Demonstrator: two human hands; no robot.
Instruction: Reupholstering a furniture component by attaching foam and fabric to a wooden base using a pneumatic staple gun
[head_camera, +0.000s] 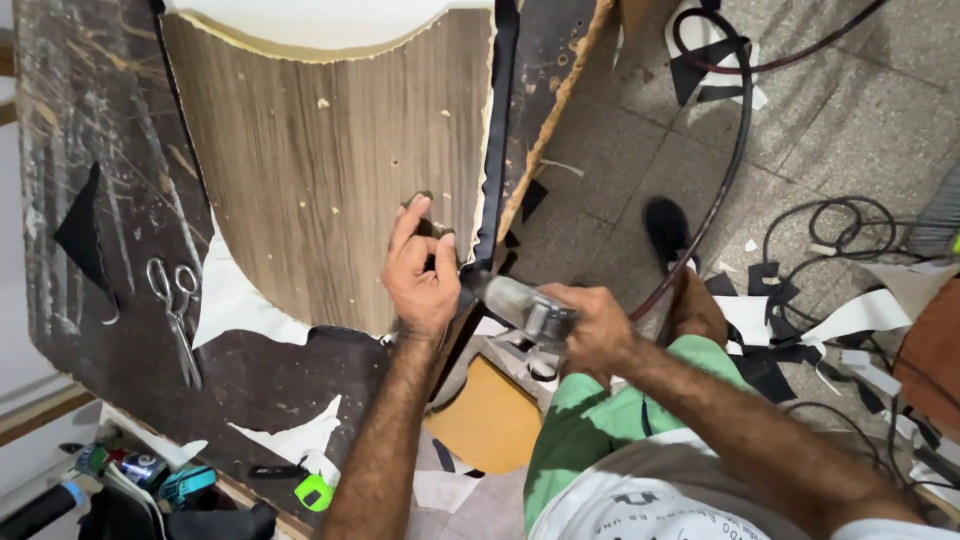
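A wood-grain panel (330, 160) lies on a dark scratched workbench (90, 130), with a strip of black material (497, 140) running down its right edge. My left hand (420, 270) presses that black strip against the panel's lower right edge, fingers pinched on it. My right hand (590, 325) grips a silver staple gun (520, 305), whose nose points at the panel edge just beside my left hand. A dark air hose (735, 150) runs from the tool across the floor.
Scissors (175, 300) lie on the bench at left, among white offcuts (235, 300). Small tools (150, 475) sit on a lower shelf. My foot in a black shoe (665, 230) stands on the tiled floor, littered with black and white scraps (790, 330) and cables (840, 225).
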